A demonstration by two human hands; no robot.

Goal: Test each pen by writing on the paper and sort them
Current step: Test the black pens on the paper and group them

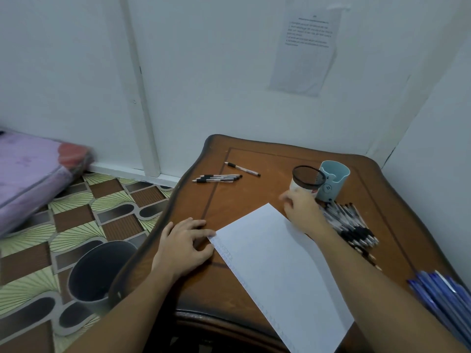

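While the left hand (184,244) lies on the surface (254,194) with fingers loosely spread and holding nothing, its fingertips touch the left corner of the paper (275,263), which lies flat and askew near the front edge. The right hand (303,212) sits just past the paper's far corner, blurred, its fingers bent toward a mesh cup (305,178); whether it pinches anything cannot be told. That mesh cup stands beyond the paper, right against a blue holder (336,179), and a white cup (297,187) shows at its lower side, though how those two sit together is unclear. Right of the paper, past the right forearm, a heap of black pens (349,225) lies on the surface. Further right of the paper's near end, a bunch of blue pens (443,294) runs to the frame edge. Beyond the paper to the left, three pens (219,177) lie side by side, with a single pen (242,168) just beyond them. Left of the paper, lower than the surface, a dark bin (99,271) stands on the patterned floor (76,200).
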